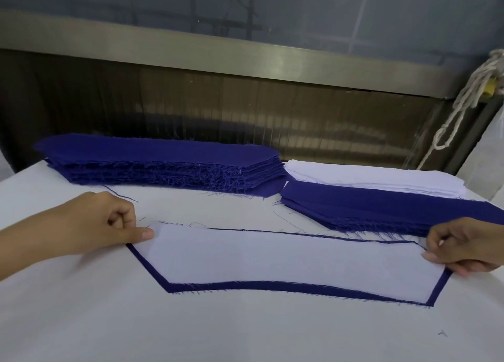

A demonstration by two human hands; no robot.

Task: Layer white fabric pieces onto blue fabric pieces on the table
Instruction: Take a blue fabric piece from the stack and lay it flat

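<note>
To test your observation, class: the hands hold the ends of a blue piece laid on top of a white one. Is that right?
No. The head view shows the white piece on top of the blue piece; the left hand and right hand hold its ends.

The left hand [109,222] enters from the left side with its forearm low over the surface. Its fingers are curled and the thumb, stretched flat, pinches one end of the white piece [272,260]. The right hand [463,250] enters from the right, fingers curled, and pinches the other end.
</note>
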